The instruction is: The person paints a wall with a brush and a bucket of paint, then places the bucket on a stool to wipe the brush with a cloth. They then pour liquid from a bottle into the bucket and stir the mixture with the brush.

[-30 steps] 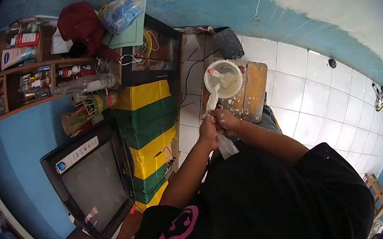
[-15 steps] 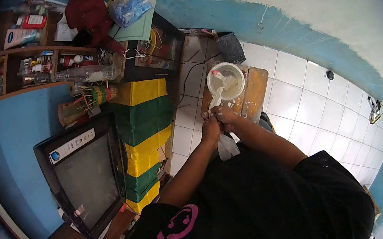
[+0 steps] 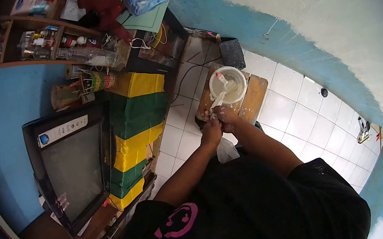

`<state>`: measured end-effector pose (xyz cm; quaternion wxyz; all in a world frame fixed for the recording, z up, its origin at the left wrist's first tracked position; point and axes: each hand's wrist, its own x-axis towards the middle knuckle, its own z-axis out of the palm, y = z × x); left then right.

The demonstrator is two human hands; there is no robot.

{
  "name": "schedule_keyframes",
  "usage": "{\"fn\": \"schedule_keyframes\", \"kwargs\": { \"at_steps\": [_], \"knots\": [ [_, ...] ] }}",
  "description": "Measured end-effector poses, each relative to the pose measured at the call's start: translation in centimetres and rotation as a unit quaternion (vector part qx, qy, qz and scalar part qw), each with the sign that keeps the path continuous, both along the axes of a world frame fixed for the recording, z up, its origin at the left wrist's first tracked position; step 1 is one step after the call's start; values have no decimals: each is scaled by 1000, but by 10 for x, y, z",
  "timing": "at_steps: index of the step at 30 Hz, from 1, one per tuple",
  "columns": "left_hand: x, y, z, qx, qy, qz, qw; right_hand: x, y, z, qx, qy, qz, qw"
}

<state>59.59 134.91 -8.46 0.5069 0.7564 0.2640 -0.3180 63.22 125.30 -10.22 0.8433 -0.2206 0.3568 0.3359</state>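
Observation:
Both my hands are together in front of my body, closed around a whitish plastic bag point(image 3: 226, 150). My left hand point(image 3: 211, 132) grips it from the near left side. Against it, my right hand point(image 3: 226, 116) is wrapped round the same bag. The loose clear end hangs below my wrists, while the narrow white part stretches away from my fingers over a white bucket point(image 3: 243, 90). A small red piece point(image 3: 219, 74) shows inside the bucket, beside pale matter. The bucket stands on a worn wooden stool point(image 3: 257, 91) spotted with white. My fingers partly hide the gripped section.
To the left stand a television point(image 3: 71, 161) and a block draped in yellow and green cloth point(image 3: 137, 115). Shelves with bottles point(image 3: 89, 55) are at upper left. A dark box point(image 3: 232, 55) sits behind the stool on white floor tiles point(image 3: 289, 83), beside the blue and white wall point(image 3: 255, 17).
The view has shifted and turned slightly, so the television and cloth sit further left. Both hands keep their hold on the bag, close to the same place by the bucket.

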Motion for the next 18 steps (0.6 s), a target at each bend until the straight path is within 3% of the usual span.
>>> {"fn": "schedule_keyframes", "kwargs": {
  "at_steps": [2, 5, 7, 9, 12, 15, 17, 18],
  "knots": [
    [1, -1, 7, 7, 18, -5, 1000, -4, 1, -43, -38, -35, 59, 997],
    [-5, 2, 1, -20, 27, 12, 999, -3, 1, -43, -20, -38, 76, 996],
    [-7, 4, 4, -139, 56, 74, 986, 3, -8, -17, -15, -64, 110, 992],
    [-8, 5, 16, -337, 119, 177, 917, 7, -26, 9, -39, -127, 189, 973],
    [4, -13, 47, -324, 175, 249, 896, 8, -41, 23, -30, -106, 247, 963],
    [5, -12, 43, -240, 164, 178, 940, -4, -32, 20, -48, -76, 165, 982],
    [7, -5, 29, -67, 47, -35, 996, -8, -37, 16, -5, -101, 150, 983],
    [9, -1, 25, 25, -12, -144, 989, -11, -41, 12, 18, -112, 141, 983]
  ]
}}
